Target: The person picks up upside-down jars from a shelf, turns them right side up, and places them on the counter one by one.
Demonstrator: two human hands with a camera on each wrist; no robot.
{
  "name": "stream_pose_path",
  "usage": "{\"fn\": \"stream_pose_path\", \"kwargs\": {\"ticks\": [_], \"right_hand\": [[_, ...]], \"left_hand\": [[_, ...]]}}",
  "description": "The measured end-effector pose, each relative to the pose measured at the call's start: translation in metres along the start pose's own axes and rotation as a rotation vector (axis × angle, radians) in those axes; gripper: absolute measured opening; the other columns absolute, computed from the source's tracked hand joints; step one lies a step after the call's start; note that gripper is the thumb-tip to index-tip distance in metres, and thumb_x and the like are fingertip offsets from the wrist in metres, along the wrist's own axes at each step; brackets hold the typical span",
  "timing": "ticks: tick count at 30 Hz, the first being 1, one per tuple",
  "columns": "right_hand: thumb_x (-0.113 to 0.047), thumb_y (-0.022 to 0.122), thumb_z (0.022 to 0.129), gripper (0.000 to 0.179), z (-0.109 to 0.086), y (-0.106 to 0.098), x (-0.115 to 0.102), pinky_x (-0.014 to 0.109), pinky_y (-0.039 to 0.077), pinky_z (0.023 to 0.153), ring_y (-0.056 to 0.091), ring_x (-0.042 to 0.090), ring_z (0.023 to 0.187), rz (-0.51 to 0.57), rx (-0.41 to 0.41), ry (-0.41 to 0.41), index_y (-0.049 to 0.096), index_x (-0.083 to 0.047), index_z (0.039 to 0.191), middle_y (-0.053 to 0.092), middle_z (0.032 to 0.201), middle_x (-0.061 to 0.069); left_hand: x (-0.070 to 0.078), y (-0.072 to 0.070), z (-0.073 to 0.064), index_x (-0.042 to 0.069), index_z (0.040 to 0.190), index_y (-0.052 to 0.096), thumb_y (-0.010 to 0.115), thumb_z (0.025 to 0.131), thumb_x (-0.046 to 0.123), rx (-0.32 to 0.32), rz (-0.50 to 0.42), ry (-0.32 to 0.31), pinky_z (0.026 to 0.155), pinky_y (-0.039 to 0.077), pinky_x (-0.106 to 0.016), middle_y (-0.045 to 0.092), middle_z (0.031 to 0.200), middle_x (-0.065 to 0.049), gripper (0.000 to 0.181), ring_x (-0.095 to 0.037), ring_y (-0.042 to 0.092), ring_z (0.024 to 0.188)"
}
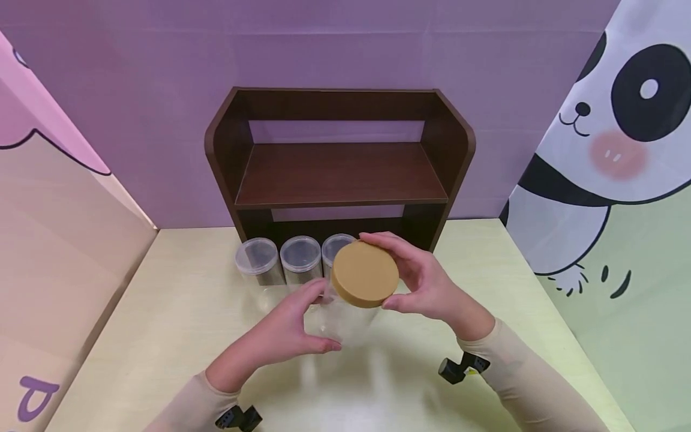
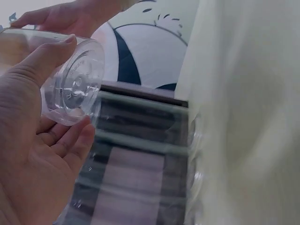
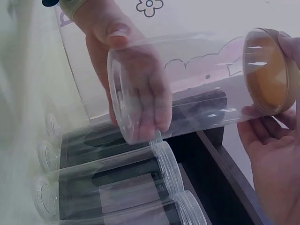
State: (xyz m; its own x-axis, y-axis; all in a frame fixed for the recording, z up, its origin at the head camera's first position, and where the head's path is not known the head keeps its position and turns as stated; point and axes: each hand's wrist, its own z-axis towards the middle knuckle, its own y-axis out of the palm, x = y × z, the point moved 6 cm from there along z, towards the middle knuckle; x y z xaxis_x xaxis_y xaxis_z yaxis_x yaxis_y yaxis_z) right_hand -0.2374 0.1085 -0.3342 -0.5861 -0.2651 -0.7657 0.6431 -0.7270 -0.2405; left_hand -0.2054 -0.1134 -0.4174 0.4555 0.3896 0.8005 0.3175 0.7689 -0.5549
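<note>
Between my hands is a tall clear plastic jar (image 3: pixel 201 89), empty and tilted, raised off the table. A tan round lid (image 1: pixel 365 274) covers its top. My right hand (image 1: pixel 426 282) grips the lid's rim, thumb at the near side and fingers at the far side. Lower down, my left hand (image 1: pixel 286 330) holds the jar near its base, thumb on one side and fingers on the other. The left wrist view shows the ridged jar base (image 2: pixel 77 86) facing outward. Just behind stand three clear jars with translucent lids (image 1: pixel 300 253); the right one is partly hidden.
A dark brown two-tier shelf (image 1: pixel 340 174) stands against the purple backdrop (image 1: pixel 335 54), behind the row of jars. Pale tabletop (image 1: pixel 178 312) extends to both sides. Printed panels rise at left and right, the right one with a panda (image 1: pixel 583 174).
</note>
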Motion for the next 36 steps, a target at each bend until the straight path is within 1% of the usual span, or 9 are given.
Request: {"fn": "stream_pose_path", "kwargs": {"ticks": [4,8,12,19,23,28,31,33,36], "right_hand": [[-0.041,0.089,0.096,0.094,0.001,0.003,0.003,0.042,0.047,0.124,0.054,0.026,0.146,0.0,-0.037,0.007,0.044,0.013,0.158,0.054,0.16,0.009],[-0.042,0.088,0.096,0.096,0.001,0.006,0.004,0.042,0.044,0.126,0.054,0.025,0.147,0.007,-0.065,0.007,0.041,0.014,0.158,0.054,0.161,0.007],[-0.041,0.088,0.097,0.097,0.001,0.007,0.003,0.042,0.043,0.127,0.054,0.023,0.147,0.012,-0.077,0.018,0.04,0.015,0.159,0.054,0.162,0.006],[-0.039,0.088,0.097,0.096,0.0,0.006,0.001,0.041,0.044,0.126,0.055,0.023,0.146,0.015,-0.072,0.02,0.039,0.016,0.159,0.054,0.163,0.006],[-0.039,0.088,0.097,0.095,-0.002,0.005,0.002,0.041,0.044,0.126,0.056,0.023,0.146,0.014,-0.066,0.022,0.04,0.016,0.158,0.054,0.163,0.007],[-0.041,0.089,0.096,0.095,-0.005,0.0,0.003,0.04,0.046,0.124,0.057,0.024,0.145,0.002,-0.037,0.041,0.042,0.015,0.157,0.056,0.16,0.007],[-0.041,0.089,0.096,0.095,-0.009,-0.005,0.004,0.04,0.047,0.123,0.058,0.024,0.143,-0.004,-0.02,0.057,0.043,0.014,0.157,0.058,0.158,0.006],[-0.04,0.089,0.096,0.094,-0.012,-0.01,0.004,0.039,0.047,0.123,0.058,0.024,0.142,-0.008,-0.01,0.065,0.043,0.013,0.158,0.058,0.157,0.006],[-0.04,0.089,0.097,0.094,-0.018,-0.018,0.004,0.038,0.048,0.122,0.058,0.024,0.141,-0.023,0.009,0.077,0.042,0.013,0.159,0.058,0.157,0.006]], "left_hand": [[-0.001,0.012,0.006,0.034,0.14,0.061,0.103,0.079,0.024,-0.032,-0.048,0.01,0.116,0.053,-0.053,0.06,0.147,0.015,0.075,-0.016,0.059,0.138],[-0.002,0.017,0.01,0.035,0.146,0.06,0.104,0.077,0.022,-0.035,-0.071,0.019,0.115,0.053,-0.055,0.059,0.148,0.012,0.084,-0.017,0.058,0.138],[-0.003,0.02,0.012,0.037,0.148,0.058,0.105,0.075,0.022,-0.034,-0.078,0.01,0.115,0.052,-0.055,0.059,0.148,0.013,0.088,-0.016,0.058,0.138],[-0.005,0.022,0.014,0.035,0.15,0.058,0.105,0.075,0.021,-0.037,-0.074,0.036,0.116,0.052,-0.055,0.058,0.15,0.012,0.089,-0.017,0.057,0.139],[-0.005,0.023,0.014,0.035,0.148,0.059,0.104,0.077,0.02,-0.046,-0.074,0.029,0.117,0.052,-0.054,0.057,0.151,0.011,0.086,-0.017,0.055,0.141],[-0.005,0.023,0.013,0.03,0.154,0.055,0.102,0.079,0.018,-0.061,-0.088,0.022,0.12,0.05,-0.055,0.054,0.155,0.008,0.089,-0.019,0.052,0.145],[-0.008,0.024,0.012,0.025,0.16,0.05,0.1,0.081,0.015,-0.067,-0.128,0.02,0.12,0.05,-0.055,0.053,0.158,0.006,0.094,-0.022,0.054,0.146],[-0.008,0.024,0.012,0.022,0.161,0.048,0.099,0.082,0.012,-0.072,-0.149,0.032,0.12,0.05,-0.052,0.054,0.157,0.003,0.095,-0.024,0.054,0.146],[-0.01,0.023,0.011,0.019,0.163,0.046,0.098,0.084,0.009,-0.072,-0.153,0.044,0.119,0.052,-0.045,0.056,0.156,-0.003,0.095,-0.026,0.056,0.145]]}}
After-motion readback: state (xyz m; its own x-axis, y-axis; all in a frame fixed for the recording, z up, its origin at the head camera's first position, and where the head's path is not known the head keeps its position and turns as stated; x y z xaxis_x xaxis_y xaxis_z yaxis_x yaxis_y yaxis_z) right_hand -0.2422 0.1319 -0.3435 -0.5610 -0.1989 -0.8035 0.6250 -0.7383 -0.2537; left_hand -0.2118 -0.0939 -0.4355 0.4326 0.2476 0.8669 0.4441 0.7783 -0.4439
